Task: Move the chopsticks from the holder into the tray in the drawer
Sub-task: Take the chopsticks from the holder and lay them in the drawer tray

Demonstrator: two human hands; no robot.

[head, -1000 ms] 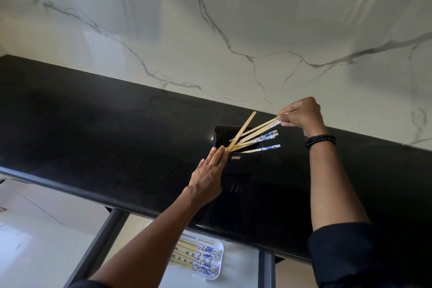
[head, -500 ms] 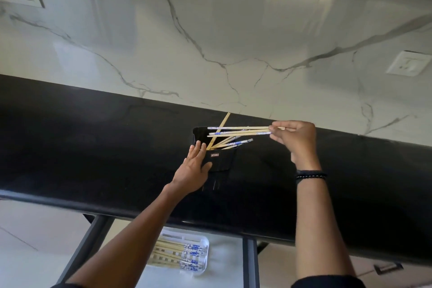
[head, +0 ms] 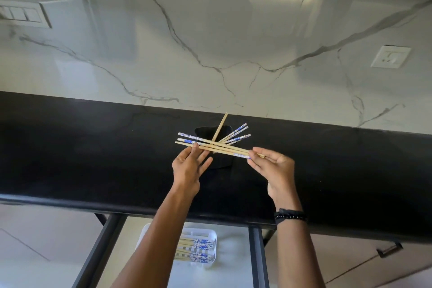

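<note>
A bundle of wooden chopsticks (head: 217,146) with blue-and-white patterned ends lies nearly level above the black counter. My right hand (head: 273,168) pinches its right end. My left hand (head: 189,166) touches its left end with spread fingers. Behind the bundle stands the black holder (head: 224,163), with several more chopsticks (head: 235,137) leaning out of it to the right and one pointing up. Below the counter edge, the open drawer (head: 233,271) holds a white tray (head: 211,235) with several chopsticks (head: 198,249) lying in it, partly hidden by my left forearm.
The black counter (head: 93,159) runs across the view against a white marble wall (head: 210,54). A switch panel (head: 21,15) sits at the upper left and a socket (head: 390,56) at the right. The drawer has dark side rails (head: 258,257). A cabinet handle (head: 389,249) shows at lower right.
My right hand has pulled a bundle of chopsticks out of the holder and brought it toward me, level. My left hand left the holder's side and now touches the bundle's left end.
</note>
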